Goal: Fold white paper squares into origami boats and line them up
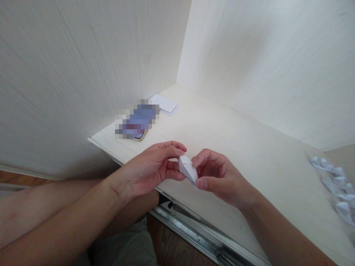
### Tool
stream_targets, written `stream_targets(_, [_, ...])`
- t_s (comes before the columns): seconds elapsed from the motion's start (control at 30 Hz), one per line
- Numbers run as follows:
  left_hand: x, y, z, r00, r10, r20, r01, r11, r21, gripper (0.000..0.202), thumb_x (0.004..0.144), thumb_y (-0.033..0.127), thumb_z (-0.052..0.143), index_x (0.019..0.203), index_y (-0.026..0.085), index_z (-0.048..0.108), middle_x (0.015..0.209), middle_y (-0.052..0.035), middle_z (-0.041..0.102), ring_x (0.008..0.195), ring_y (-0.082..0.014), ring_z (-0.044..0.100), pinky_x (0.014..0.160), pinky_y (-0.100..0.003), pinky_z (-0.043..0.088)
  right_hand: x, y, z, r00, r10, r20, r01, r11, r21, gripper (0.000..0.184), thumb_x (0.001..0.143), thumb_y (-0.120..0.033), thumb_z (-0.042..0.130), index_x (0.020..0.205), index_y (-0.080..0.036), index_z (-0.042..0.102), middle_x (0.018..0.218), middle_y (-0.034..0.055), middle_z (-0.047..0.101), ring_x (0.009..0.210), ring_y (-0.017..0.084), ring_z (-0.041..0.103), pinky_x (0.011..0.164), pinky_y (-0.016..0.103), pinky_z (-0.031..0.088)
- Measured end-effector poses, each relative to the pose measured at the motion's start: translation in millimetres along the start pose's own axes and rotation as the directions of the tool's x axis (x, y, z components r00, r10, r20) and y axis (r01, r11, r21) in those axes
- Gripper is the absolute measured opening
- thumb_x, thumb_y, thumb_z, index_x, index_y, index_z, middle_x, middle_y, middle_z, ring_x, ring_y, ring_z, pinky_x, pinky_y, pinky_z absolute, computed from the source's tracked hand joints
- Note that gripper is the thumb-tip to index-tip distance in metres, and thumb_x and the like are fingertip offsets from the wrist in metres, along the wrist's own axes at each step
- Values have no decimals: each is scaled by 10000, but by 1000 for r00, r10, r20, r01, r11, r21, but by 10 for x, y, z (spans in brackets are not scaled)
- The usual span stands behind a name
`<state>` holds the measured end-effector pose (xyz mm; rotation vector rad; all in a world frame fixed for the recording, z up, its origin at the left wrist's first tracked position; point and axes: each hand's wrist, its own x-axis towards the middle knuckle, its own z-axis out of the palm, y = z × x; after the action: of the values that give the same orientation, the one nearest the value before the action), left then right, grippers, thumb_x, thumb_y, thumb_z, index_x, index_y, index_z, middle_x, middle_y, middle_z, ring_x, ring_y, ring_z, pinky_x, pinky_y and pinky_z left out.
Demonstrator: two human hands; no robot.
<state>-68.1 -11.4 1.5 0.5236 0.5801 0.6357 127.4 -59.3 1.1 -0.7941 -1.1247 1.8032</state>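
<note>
Left hand (149,170) and right hand (220,177) pinch a small white folded paper shape (188,169); squeezing harder might crush its creases

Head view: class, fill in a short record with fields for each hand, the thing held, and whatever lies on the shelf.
left hand: fingertips pinch the folded white paper at its upper end
right hand: thumb and fingers pinch the same paper from the other side
shelf: pale wood grain
far corner: white paper sheets beside a blurred flat object
right edge: folded paper pieces, heaped, blurry
</note>
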Motion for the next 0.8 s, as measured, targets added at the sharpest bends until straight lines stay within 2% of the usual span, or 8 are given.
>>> stream_targets(0.3, [-25, -21, -1, 999, 19, 48, -24, 995, 100, 49, 914, 129, 637, 945, 157, 663, 732, -28, 705, 584, -140, 706, 507, -227, 631, -24, -29, 22, 997, 61, 48, -57, 995, -84, 351, 728, -129, 875, 929, -212, 599, 727, -55, 617, 586, 63, 510, 516, 163, 387])
stream_targets(0.5, [-15, -52, -2, 996, 73, 46, -79, 987, 137, 90, 916, 127, 646, 963, 130, 723, 787, -46, 719, 632, -134, 698, 545, -233, 643, 0, -1, 8, 998, 16, 67, -11, 998, -64, 386, 719, -97, 873, 936, -203, 572, 803, -43, 637, 606, 50, 517, 513, 143, 390])
stream_targets(0.63, [-28, -33, -29, 998, 4, 66, -11, 994, 106, 148, 925, 99, 610, 988, 88, 743, 824, -89, 734, 658, -149, 707, 562, -250, 650, 8, 1, 2, 997, -10, 75, 13, 999, -39, 381, 719, -58, 861, 932, -196, 577, 839, -38, 638, 660, 54, 556, 549, 143, 427])
stream_targets(0.8, [-31, -3, -94, 983, -67, 169, 64, 998, 26, 253, 948, 82, 585, 1149, 105, 738, 886, -96, 758, 691, -160, 736, 609, -278, 668, 14, -6, -24, 997, -52, 52, 54, 998, -41, 368, 729, -61, 858, 941, -198, 590, 808, -43, 644, 639, 59, 569, 523, 142, 420])
